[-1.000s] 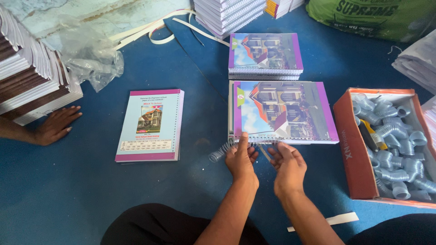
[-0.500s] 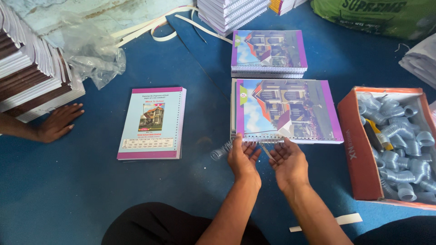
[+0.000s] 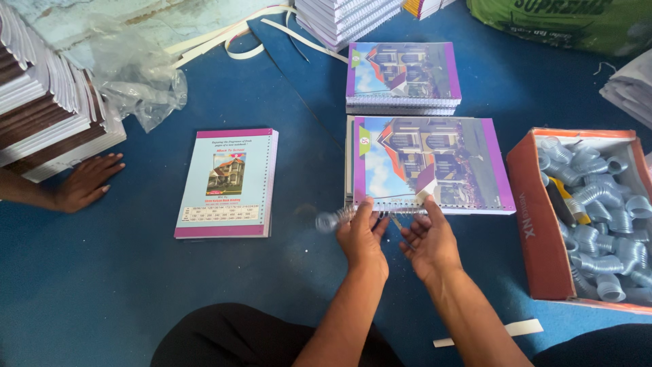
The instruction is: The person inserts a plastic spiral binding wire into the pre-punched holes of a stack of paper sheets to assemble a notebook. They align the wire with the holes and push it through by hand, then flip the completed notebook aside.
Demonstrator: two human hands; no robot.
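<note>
Both hands nudged upward, left hand [image 3: 362, 238] and right hand [image 3: 428, 241] grip pinching spiral coil [image 3: 353, 215] at notebook [image 3: 428, 166] edge.

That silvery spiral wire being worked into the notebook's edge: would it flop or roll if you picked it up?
The spiral wire looks thin and open-coiled, so probably light and springy, sagging where unsupported. Its round coil would likely roll on the blue floor. Both hands pinch it against the notebook, suggesting it wanders.

Blurred wire coil [image 3: 334, 219] beside left hand [image 3: 362, 238]
</note>
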